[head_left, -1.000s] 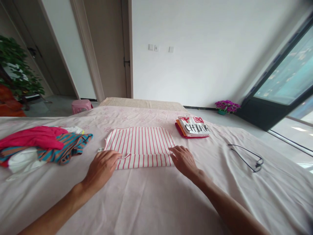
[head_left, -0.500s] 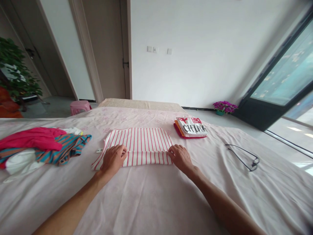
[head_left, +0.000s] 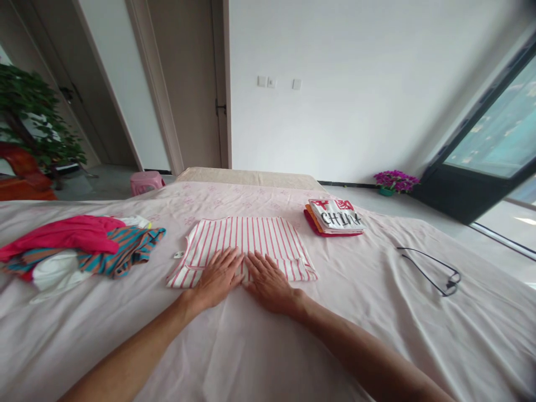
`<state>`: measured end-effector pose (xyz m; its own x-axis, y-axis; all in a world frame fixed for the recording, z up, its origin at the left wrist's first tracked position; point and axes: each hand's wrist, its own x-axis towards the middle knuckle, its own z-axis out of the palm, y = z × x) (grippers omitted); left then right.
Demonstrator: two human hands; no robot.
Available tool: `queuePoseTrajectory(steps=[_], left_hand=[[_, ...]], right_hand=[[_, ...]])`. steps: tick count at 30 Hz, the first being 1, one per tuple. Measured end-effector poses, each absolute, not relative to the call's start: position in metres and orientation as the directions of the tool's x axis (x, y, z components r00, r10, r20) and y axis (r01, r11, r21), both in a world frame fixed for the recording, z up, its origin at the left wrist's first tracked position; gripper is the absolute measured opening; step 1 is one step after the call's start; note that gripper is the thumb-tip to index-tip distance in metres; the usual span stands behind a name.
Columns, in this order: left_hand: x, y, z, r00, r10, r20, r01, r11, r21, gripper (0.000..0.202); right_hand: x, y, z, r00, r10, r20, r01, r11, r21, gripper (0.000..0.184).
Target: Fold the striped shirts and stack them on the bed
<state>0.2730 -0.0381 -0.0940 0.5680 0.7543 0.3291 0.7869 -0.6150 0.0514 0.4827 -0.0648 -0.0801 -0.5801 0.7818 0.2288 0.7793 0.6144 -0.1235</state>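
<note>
A white shirt with red stripes (head_left: 251,234) lies spread on the pink bedsheet (head_left: 251,346), its near edge folded over into a band. My left hand (head_left: 220,276) rests flat on that folded band, fingers stretched out. Close beside it, my right hand (head_left: 268,282) also lies flat on the band, fingers extended and slightly spread. Neither hand grips the cloth. A small white tag (head_left: 178,254) sticks out at the shirt's left side.
To the left is a loose heap of clothes (head_left: 84,245) in pink, white and blue-brown stripes. A folded stack with a CHINA print (head_left: 337,216) sits at the right rear. Black-framed eyeglasses (head_left: 435,272) lie further right. A pink stool (head_left: 146,182) stands beyond the bed.
Both hands have let go of the folded edge and moved inward to the middle, fingers now laid flat on the band. The view has shifted slightly left.
</note>
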Motion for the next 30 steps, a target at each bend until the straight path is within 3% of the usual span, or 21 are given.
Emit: queuePoseTrajectory(steps=[4, 12, 15, 17, 22, 26, 30], left_hand=[[0.241, -0.038, -0.098, 0.578, 0.776, 0.25, 0.797, -0.603, 0.029, 0.061], [0.172, -0.047, -0.103, 0.482, 0.834, 0.27, 0.865, -0.501, 0.005, 0.058], [0.156, -0.048, -0.106, 0.458, 0.858, 0.231, 0.87, -0.486, 0.08, 0.057], [0.148, -0.04, -0.104, 0.436, 0.876, 0.205, 0.859, -0.474, 0.195, 0.052], [0.141, 0.022, -0.083, 0.089, 0.974, 0.21, 0.855, -0.183, 0.485, 0.04], [0.15, 0.087, -0.066, -0.175, 0.974, 0.141, 0.864, 0.084, 0.496, 0.034], [0.157, 0.129, -0.067, -0.251, 0.964, 0.087, 0.871, 0.186, 0.455, 0.04]], right_hand=[[0.503, -0.053, -0.09, -0.581, 0.788, 0.206, 0.785, 0.609, -0.113, 0.061], [0.585, -0.036, -0.094, -0.438, 0.886, 0.151, 0.89, 0.452, -0.068, 0.059], [0.611, -0.032, -0.094, -0.412, 0.903, 0.121, 0.9, 0.425, -0.101, 0.059], [0.623, -0.023, -0.091, -0.408, 0.907, 0.102, 0.896, 0.419, -0.145, 0.057], [0.624, 0.04, -0.068, -0.267, 0.952, 0.15, 0.917, 0.298, -0.265, 0.042], [0.601, 0.106, -0.055, -0.162, 0.969, 0.186, 0.947, 0.206, -0.247, 0.037], [0.582, 0.153, -0.059, -0.142, 0.982, 0.122, 0.969, 0.163, -0.185, 0.042]])
